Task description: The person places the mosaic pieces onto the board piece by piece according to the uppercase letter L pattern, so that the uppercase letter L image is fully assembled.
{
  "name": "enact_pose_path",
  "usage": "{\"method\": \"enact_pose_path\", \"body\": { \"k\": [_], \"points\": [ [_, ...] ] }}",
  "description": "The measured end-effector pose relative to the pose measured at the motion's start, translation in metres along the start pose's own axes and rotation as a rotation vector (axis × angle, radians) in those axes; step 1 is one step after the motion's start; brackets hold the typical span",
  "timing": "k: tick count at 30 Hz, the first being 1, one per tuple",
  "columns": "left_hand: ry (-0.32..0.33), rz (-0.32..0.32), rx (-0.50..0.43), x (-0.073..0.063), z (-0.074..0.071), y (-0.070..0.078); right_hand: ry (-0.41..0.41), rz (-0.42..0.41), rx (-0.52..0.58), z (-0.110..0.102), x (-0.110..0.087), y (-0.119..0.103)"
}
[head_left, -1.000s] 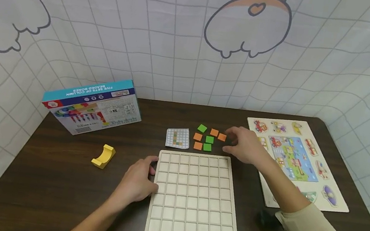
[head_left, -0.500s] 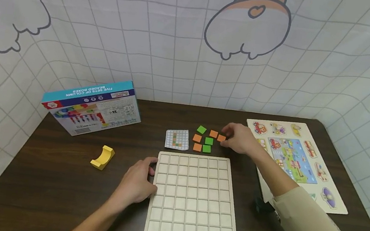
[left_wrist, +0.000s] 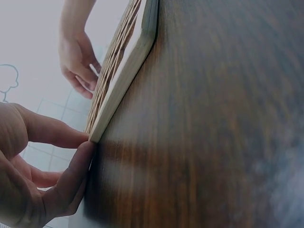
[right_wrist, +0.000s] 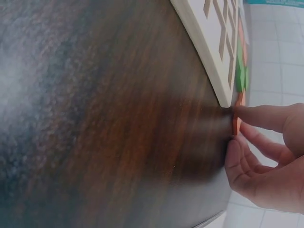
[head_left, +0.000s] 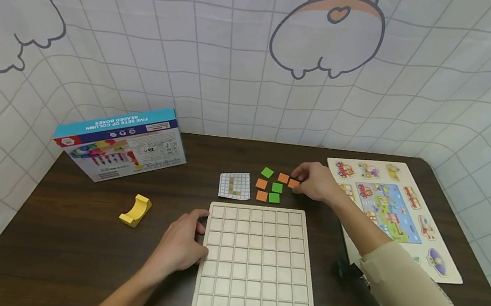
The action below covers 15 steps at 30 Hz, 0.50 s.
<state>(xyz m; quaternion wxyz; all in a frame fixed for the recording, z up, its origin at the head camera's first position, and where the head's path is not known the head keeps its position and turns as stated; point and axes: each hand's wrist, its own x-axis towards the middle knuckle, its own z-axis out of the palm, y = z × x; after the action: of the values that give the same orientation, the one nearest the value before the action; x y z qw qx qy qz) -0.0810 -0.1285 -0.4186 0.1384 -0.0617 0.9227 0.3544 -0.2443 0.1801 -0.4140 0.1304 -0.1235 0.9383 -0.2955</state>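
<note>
Orange tile (head_left: 293,184) under the right hand (head_left: 315,182); board (head_left: 256,257) held by the left hand (head_left: 181,242)

Orange tile: flat, square, matt, thin in profile. It lies at the right end of a loose group on the table (head_left: 70,249), past the board's far edge. The right index fingertip touches it, and the thumb sits at its near side; whether this pinch is closed cannot be told. Three other orange tiles and three green tiles (head_left: 276,187) lie to its left, turned at slightly different angles, with narrow gaps between most of them.

Board: pale wood, seven rows of seven shallow square recesses divided by thin ribs, with a plain raised rim. The left hand grips its left edge; in the left wrist view, thumb and finger meet at the rim.

Card (head_left: 235,185): printed grid, left of the tiles, just beyond the board's far edge.

Edges and room: a strip of dark wood-grain table separates the board's right edge from the puzzle (head_left: 388,213), a pale panel with coloured pictures. The right forearm crosses over the puzzle's left side. A wider stretch of table lies left of the board, holding the yellow block (head_left: 136,210), which has a concave curve. Far left stands the printed box (head_left: 123,144), near the grid-patterned cloth (head_left: 236,79).
</note>
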Motion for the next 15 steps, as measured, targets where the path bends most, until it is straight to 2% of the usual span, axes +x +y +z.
{"method": "enact_pose_path", "body": {
  "k": [15],
  "points": [
    [0.008, 0.002, 0.001, -0.0013, -0.0004, 0.0010, 0.016, -0.029, -0.015, 0.0025, 0.0022, -0.0014]
  ]
}}
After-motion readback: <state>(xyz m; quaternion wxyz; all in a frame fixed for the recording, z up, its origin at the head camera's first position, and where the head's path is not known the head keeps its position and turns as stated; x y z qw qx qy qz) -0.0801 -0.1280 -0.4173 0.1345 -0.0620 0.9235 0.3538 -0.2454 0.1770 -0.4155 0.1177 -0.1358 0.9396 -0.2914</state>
